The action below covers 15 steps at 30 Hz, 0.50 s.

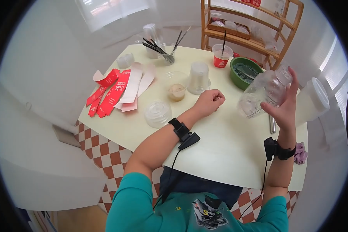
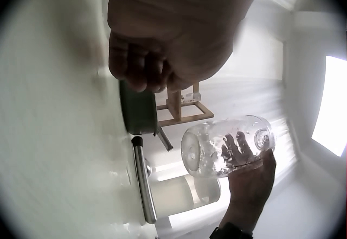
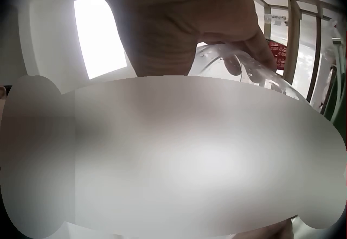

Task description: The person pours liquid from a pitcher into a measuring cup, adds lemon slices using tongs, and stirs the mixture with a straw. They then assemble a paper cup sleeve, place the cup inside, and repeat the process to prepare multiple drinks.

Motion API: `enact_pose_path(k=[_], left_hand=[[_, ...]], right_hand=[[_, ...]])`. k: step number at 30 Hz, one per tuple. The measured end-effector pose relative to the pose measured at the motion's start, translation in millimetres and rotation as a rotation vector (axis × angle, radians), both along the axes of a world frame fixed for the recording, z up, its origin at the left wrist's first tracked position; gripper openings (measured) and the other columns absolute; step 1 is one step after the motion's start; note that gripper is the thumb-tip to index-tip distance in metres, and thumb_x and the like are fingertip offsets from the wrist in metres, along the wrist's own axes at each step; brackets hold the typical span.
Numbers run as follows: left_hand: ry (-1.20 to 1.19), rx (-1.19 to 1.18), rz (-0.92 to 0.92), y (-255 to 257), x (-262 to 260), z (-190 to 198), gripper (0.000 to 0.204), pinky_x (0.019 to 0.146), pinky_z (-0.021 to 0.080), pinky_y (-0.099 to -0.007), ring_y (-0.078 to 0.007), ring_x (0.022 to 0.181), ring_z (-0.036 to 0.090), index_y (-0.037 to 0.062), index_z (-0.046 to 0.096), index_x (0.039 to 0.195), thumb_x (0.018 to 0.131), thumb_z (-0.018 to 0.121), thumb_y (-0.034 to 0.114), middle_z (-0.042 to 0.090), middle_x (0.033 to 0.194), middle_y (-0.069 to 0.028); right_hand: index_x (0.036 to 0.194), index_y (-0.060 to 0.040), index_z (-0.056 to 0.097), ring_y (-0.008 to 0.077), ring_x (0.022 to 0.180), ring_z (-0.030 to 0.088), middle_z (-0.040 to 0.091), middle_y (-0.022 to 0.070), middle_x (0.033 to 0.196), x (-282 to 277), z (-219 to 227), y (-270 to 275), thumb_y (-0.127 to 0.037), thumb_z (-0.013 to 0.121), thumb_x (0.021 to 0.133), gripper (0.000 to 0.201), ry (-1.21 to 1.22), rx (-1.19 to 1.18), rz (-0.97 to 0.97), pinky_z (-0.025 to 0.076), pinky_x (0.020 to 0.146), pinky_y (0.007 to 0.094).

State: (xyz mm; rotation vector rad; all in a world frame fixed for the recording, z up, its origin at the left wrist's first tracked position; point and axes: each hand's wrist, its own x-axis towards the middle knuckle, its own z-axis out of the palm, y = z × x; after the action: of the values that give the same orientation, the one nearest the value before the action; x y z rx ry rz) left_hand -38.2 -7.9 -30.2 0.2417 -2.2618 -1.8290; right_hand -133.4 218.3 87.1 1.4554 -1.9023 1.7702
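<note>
The right hand (image 1: pixel 283 110) grips a clear plastic jar (image 1: pixel 261 92) above the table's right side, the jar tilted with its mouth up to the right. In the left wrist view, the right hand's fingers (image 2: pixel 238 148) wrap round the jar (image 2: pixel 209 149). The left hand (image 1: pixel 209 103) is held over the middle of the table with curled fingers and nothing in its grip; in the left wrist view the left hand (image 2: pixel 168 38) shows its curled fingers too. An upturned stack of clear cups (image 1: pixel 199 77) stands just beyond it. A blurred patch hides much of the right wrist view.
A green bowl (image 1: pixel 244 72), a red cup with a straw (image 1: pixel 221 58) and a tall lidded container (image 1: pixel 313 101) stand on the right. A small cup (image 1: pixel 176 92), a clear lid (image 1: pixel 157 113), red cartons (image 1: pixel 116 92) and black straws (image 1: pixel 154 47) lie left. A metal tool (image 1: pixel 272 124) rests near the jar.
</note>
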Motion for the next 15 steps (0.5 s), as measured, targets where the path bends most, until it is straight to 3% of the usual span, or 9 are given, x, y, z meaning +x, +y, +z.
enact_pose_path(k=[1, 3, 7, 10, 13, 15], left_hand=[[-0.007, 0.0, 0.003, -1, 1, -1, 0.008, 0.051, 0.043, -0.0211, -0.0057, 0.056, 0.051, 0.001, 0.061, 0.093, 0.09, 0.059, 0.009, 0.055, 0.066, 0.0014], [0.053, -0.175, -0.047, -1, 1, -1, 0.007, 0.05, 0.042, -0.0217, -0.0043, 0.055, 0.049, 0.0012, 0.062, 0.089, 0.088, 0.06, 0.008, 0.054, 0.065, 0.0023], [0.06, -0.172, -0.04, 0, 2, 0, 0.007, 0.05, 0.042, -0.0218, -0.0041, 0.055, 0.048, 0.0014, 0.063, 0.087, 0.087, 0.06, 0.008, 0.054, 0.065, 0.0031], [0.062, -0.224, -0.037, 0, 0, -3, 0.007, 0.05, 0.041, -0.0217, -0.0043, 0.055, 0.047, 0.0013, 0.063, 0.087, 0.087, 0.061, 0.007, 0.053, 0.065, 0.0032], [0.053, -0.219, -0.024, -1, 0, -4, 0.006, 0.05, 0.041, -0.0216, -0.0044, 0.055, 0.047, 0.0018, 0.063, 0.087, 0.087, 0.061, 0.007, 0.053, 0.065, 0.0031], [0.05, -0.237, -0.031, -1, 0, -5, 0.005, 0.05, 0.041, -0.022, -0.0046, 0.055, 0.047, 0.0021, 0.063, 0.088, 0.087, 0.061, 0.007, 0.053, 0.064, 0.0029]], right_hand=[[0.146, -0.0127, 0.015, 0.0309, 0.116, 0.054, 0.045, 0.0169, 0.132, 3, 0, -2, -0.021, 0.083, 0.061, 0.109, -0.007, 0.0, 0.003, 0.048, 0.098, 0.042], [0.146, -0.0127, 0.016, 0.0287, 0.116, 0.054, 0.047, 0.0167, 0.129, 5, 2, -4, -0.024, 0.084, 0.059, 0.112, -0.242, -0.052, 0.172, 0.046, 0.1, 0.0409], [0.146, -0.0134, 0.016, 0.0283, 0.116, 0.054, 0.049, 0.0172, 0.127, 10, 2, -3, -0.022, 0.083, 0.059, 0.111, -0.138, -0.039, 0.157, 0.045, 0.1, 0.0409], [0.146, -0.0142, 0.017, 0.0284, 0.117, 0.053, 0.05, 0.0173, 0.126, 12, 3, -3, -0.019, 0.082, 0.059, 0.11, -0.083, -0.027, 0.026, 0.045, 0.101, 0.0411], [0.146, -0.0146, 0.018, 0.0286, 0.119, 0.051, 0.049, 0.0164, 0.127, 6, 3, -1, -0.014, 0.08, 0.058, 0.108, -0.243, -0.02, 0.179, 0.044, 0.102, 0.0412], [0.145, -0.0149, 0.019, 0.0286, 0.119, 0.051, 0.049, 0.0159, 0.127, 14, 5, -3, -0.01, 0.078, 0.057, 0.106, -0.098, -0.042, 0.054, 0.045, 0.101, 0.0416]])
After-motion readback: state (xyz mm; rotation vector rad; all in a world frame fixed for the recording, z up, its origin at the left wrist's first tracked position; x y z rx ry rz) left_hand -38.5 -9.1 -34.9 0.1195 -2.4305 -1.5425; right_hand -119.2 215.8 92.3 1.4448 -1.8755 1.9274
